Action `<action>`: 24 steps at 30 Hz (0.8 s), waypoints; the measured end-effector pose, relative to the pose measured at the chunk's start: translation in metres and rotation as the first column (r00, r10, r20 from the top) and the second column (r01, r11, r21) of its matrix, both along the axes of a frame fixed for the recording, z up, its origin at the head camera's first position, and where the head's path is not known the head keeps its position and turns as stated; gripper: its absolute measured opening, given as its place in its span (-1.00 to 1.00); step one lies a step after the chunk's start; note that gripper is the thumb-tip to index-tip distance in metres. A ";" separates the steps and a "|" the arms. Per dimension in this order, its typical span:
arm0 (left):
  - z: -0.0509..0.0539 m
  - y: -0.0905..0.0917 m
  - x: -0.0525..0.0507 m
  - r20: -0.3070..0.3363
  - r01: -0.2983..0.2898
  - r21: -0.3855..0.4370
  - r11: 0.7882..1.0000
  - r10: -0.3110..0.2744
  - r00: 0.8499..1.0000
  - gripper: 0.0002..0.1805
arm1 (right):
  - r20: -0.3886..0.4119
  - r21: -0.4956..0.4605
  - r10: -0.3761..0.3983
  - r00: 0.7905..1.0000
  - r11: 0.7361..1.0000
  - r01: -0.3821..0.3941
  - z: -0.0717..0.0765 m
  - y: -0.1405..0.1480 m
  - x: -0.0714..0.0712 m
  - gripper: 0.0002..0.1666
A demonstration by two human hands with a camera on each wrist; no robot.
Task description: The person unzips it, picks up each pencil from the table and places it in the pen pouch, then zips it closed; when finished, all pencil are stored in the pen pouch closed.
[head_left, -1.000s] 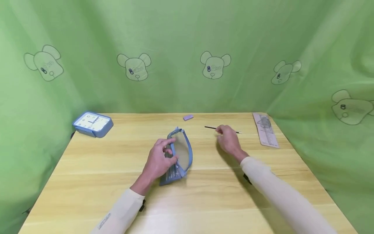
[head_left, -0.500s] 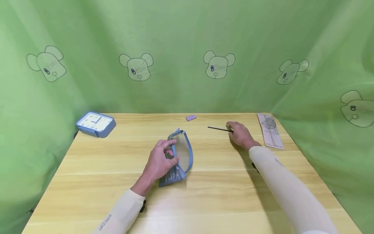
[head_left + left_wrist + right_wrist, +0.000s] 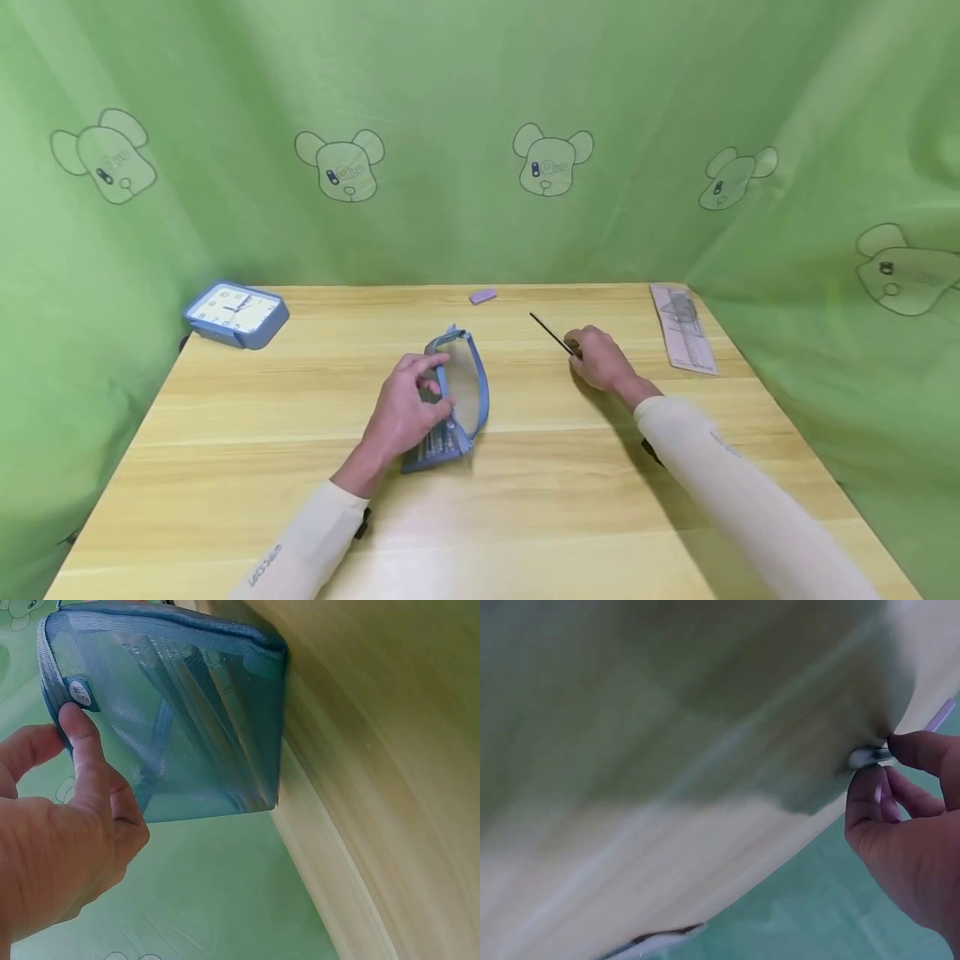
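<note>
My left hand [image 3: 401,412] pinches the near rim of a blue mesh pencil case [image 3: 442,440] standing on the table, its zipped mouth spread wide toward the right. Several slim pens or pencils show through the mesh [image 3: 202,712] in the left wrist view. To the right of the case, my right hand [image 3: 600,358] holds a thin black pencil [image 3: 552,335] by its near end between thumb and fingers. Its pale end [image 3: 861,758] pokes out between the fingertips in the right wrist view. The far end points away to the left.
A purple eraser [image 3: 483,296] lies near the table's back edge. At the back right is a pink ruler set [image 3: 684,329] in flat packaging. A blue clock [image 3: 236,315] sits at the back left. Green curtains [image 3: 442,225] enclose the table [image 3: 525,517].
My right hand slid right along the pencil to its pale end, then moved back left and nearer with it. The pencil has turned to a steeper slant. My left hand keeps its place.
</note>
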State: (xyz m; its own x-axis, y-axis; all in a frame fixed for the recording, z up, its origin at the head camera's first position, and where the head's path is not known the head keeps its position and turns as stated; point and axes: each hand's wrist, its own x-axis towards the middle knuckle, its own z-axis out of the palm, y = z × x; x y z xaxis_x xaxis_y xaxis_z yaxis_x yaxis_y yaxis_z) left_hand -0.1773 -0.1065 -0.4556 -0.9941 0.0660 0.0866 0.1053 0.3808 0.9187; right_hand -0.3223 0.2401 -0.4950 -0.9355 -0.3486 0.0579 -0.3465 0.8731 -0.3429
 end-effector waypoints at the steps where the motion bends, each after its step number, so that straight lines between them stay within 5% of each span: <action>1: 0.000 0.000 0.000 0.001 -0.001 0.000 1.000 0.001 1.000 -0.27 | 0.001 -0.010 -0.004 1.000 1.000 0.004 0.000 -0.003 0.003 -0.59; 18: 0.002 -0.001 0.000 -0.009 -0.002 0.005 1.000 0.002 1.000 -0.28 | 0.172 -0.232 -0.112 0.979 0.961 0.150 0.004 -0.030 0.031 -0.49; 24: 0.001 -0.001 0.000 -0.017 -0.005 0.008 1.000 0.005 1.000 -0.29 | 0.305 -0.362 -0.115 0.945 0.904 0.227 0.006 -0.043 0.043 -0.52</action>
